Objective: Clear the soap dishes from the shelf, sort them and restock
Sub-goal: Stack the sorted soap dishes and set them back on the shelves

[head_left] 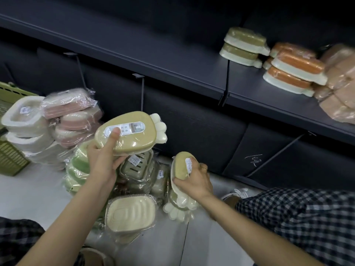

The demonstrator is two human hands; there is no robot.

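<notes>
My left hand [104,158] grips an olive carrot-shaped soap dish [132,135] from below, thumb on its label, lifted above the floor pile. My right hand [194,181] holds a second olive carrot-shaped dish [181,167] by its side, low over the pile, above another like it [178,208]. On the dark shelf [192,60] stand two stacked olive dishes [244,47], a few orange ones [294,68] and wrapped tan ones [340,83]. The floor pile holds pink [73,112], white [25,120], green [76,167], cream [130,215] and clear-wrapped olive dishes [136,167].
A green slatted basket [9,156] stands at the left on the pale floor [38,198]. Thin black dividers [226,81] stick out from the shelf edge. My knees in checked cloth [299,217] frame the pile. A shoe [232,196] shows near the right knee.
</notes>
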